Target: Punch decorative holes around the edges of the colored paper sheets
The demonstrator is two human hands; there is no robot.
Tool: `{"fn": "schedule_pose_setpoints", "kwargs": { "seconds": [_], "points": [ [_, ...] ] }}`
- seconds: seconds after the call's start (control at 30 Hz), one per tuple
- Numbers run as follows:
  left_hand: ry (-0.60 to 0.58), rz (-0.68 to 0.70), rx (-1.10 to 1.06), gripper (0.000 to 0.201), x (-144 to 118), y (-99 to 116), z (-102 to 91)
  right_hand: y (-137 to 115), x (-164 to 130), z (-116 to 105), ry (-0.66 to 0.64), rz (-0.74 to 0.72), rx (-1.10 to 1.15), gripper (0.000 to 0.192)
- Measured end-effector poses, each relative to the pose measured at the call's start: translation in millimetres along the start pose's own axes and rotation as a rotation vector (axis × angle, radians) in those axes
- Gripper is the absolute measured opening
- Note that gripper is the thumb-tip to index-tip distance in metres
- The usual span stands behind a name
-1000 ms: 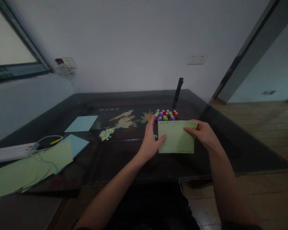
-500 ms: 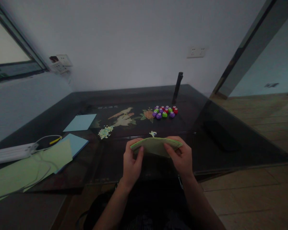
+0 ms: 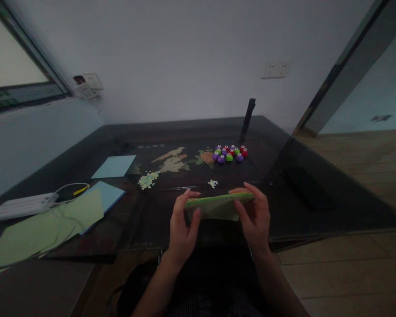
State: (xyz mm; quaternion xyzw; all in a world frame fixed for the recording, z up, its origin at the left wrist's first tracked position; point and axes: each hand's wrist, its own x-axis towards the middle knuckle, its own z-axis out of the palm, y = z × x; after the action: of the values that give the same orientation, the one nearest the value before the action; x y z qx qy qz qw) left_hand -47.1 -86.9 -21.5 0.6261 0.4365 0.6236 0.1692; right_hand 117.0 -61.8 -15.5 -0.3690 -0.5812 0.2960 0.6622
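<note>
A stack of green paper [image 3: 218, 208] is held up between my two hands just over the near part of the table. My left hand [image 3: 184, 222] grips its left end, thumb on the near face and fingers behind. At the right end, my right hand [image 3: 254, 215] holds it the same way, with the index finger lifted off the top edge. A small pile of pale paper bits [image 3: 213, 183] lies just beyond the stack. Farther off sits a cluster of red, green and purple round pieces with white tops [image 3: 229, 155].
A larger pile of paper bits [image 3: 148, 179] lies left of centre. Blue sheets [image 3: 115, 166], green sheets [image 3: 53, 224] and a white power strip [image 3: 21, 207] with a cable occupy the left side. A black upright stick [image 3: 247, 119] stands behind the round pieces; a dark flat object [image 3: 306, 188] lies right.
The green paper was bowed upward at the middle and is now flatter. My index fingers have lifted from its top edge. The view has shifted slightly.
</note>
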Motion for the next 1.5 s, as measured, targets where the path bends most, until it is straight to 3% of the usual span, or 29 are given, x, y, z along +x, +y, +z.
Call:
{"fn": "schedule_pose_setpoints", "kwargs": {
  "seconds": [0.23, 0.37, 0.6, 0.97, 1.33, 1.5],
  "points": [
    [0.040, -0.206, -0.095, 0.039, 4.4, 6.4, 0.2, 0.1, -2.5, -1.7, 0.025, -0.011, -0.141, 0.027],
    [0.046, -0.193, -0.108, 0.038, 1.9, 3.7, 0.7, 0.2, -2.7, -1.9, 0.034, -0.030, -0.158, 0.026],
    [0.015, -0.247, -0.151, 0.046, -0.1, 1.4, 2.7, 1.4, -3.2, 0.7, 0.046, 0.100, -0.030, 0.041],
    [-0.022, -0.369, -0.091, 0.045, -3.7, -12.6, -1.7, 3.0, -5.3, -3.3, 0.056, 0.164, -0.096, 0.031],
    [-0.079, -0.456, -0.182, 0.039, -15.3, -28.3, 3.4, 19.0, -9.9, -7.6, -0.077, 0.232, 0.010, 0.040],
    [-0.074, -0.472, -0.193, 0.038, -17.9, -27.4, 5.9, 26.1, -13.8, -7.2, -0.109, 0.256, 0.062, 0.036]
  ]
}}
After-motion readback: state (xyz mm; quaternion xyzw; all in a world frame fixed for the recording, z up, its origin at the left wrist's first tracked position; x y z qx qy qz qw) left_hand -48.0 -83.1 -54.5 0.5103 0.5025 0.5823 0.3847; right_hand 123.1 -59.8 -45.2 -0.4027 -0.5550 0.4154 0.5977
